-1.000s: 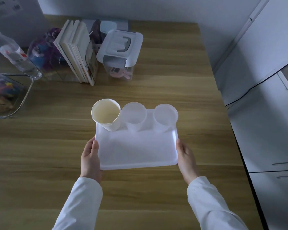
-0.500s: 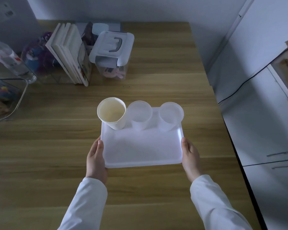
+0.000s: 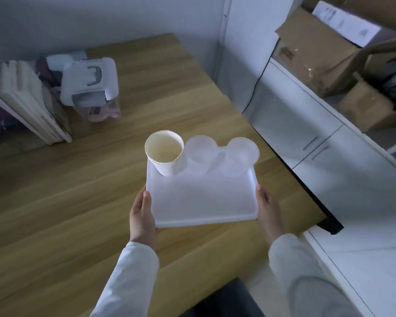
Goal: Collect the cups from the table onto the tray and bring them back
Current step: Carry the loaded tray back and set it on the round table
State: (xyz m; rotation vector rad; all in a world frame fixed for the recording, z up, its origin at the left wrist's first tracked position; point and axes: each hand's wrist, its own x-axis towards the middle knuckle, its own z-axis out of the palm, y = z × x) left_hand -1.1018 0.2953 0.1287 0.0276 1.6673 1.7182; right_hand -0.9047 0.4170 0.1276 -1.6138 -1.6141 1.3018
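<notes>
A white plastic tray point(image 3: 201, 202) is held above the wooden table point(image 3: 55, 191), slightly tilted. Along its far edge stand a white paper cup point(image 3: 165, 154) at the left, a clear plastic cup point(image 3: 200, 155) in the middle and a second clear plastic cup point(image 3: 241, 156) at the right, all upright and side by side. My left hand point(image 3: 142, 216) grips the tray's left edge. My right hand point(image 3: 269, 212) grips its right edge. Both sleeves are white.
At the table's back left lean several books point(image 3: 30, 104) beside a clear container with a white handled lid point(image 3: 89, 85). White cabinets point(image 3: 329, 156) run along the right with cardboard boxes point(image 3: 329, 53) on top. The table's right edge point(image 3: 302, 179) is close to the tray.
The view has swung to the right and the tray with its three cups has come up off the table and toward its right side. The cups have kept their places on the tray.
</notes>
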